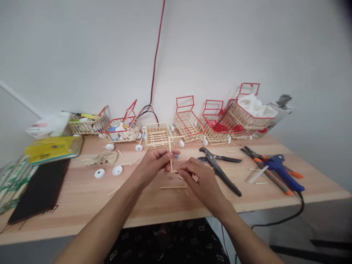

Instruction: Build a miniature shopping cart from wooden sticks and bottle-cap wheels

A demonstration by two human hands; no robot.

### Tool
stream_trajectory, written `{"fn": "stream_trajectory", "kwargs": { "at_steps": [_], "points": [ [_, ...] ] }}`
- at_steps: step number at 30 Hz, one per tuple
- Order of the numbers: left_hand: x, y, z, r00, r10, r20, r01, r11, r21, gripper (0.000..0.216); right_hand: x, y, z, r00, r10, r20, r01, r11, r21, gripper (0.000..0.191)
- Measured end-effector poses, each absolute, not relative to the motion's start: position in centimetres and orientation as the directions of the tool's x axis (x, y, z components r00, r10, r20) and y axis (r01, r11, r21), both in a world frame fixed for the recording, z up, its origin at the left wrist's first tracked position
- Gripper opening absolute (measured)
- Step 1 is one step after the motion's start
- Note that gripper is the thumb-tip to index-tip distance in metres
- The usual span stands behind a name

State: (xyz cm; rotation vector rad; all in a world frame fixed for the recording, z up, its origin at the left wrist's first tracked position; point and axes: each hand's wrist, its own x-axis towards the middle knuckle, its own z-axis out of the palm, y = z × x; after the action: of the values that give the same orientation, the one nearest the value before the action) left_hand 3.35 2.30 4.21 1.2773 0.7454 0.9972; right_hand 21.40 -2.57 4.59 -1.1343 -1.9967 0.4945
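Between my hands, above the table, is a small frame of thin wooden sticks [171, 161] with squared corners. My left hand [159, 161] pinches its long stick between thumb and fingers. At the lower corner, my right hand [196, 176] grips the short stick with thumb and fingertips. Just behind my hands stands a plain miniature cart basket [158, 135] made of sticks, with round white wheels near its corners and no red trim. A loose stick [172, 187] lies on the tabletop below my hands.
Finished-looking miniature carts with red handles [189, 123] line the wall. Black cutters [220, 168], orange-handled pliers [271, 176] and a blue glue gun [283, 172] lie right. White wheels [117, 170], a black phone-like slab [41, 190] and a yellow packet [52, 149] lie left.
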Motion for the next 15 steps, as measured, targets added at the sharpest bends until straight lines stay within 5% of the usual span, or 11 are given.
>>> {"fn": "stream_trajectory", "kwargs": {
  "at_steps": [15],
  "points": [
    [2.76, 2.45, 4.41, 0.411, 0.906, 0.097, -0.206, -0.011, 0.978, 0.037, 20.81, -2.26, 4.97, -0.303, 0.844, 0.442, 0.536, 0.534, -0.653, 0.015]
  ]
}}
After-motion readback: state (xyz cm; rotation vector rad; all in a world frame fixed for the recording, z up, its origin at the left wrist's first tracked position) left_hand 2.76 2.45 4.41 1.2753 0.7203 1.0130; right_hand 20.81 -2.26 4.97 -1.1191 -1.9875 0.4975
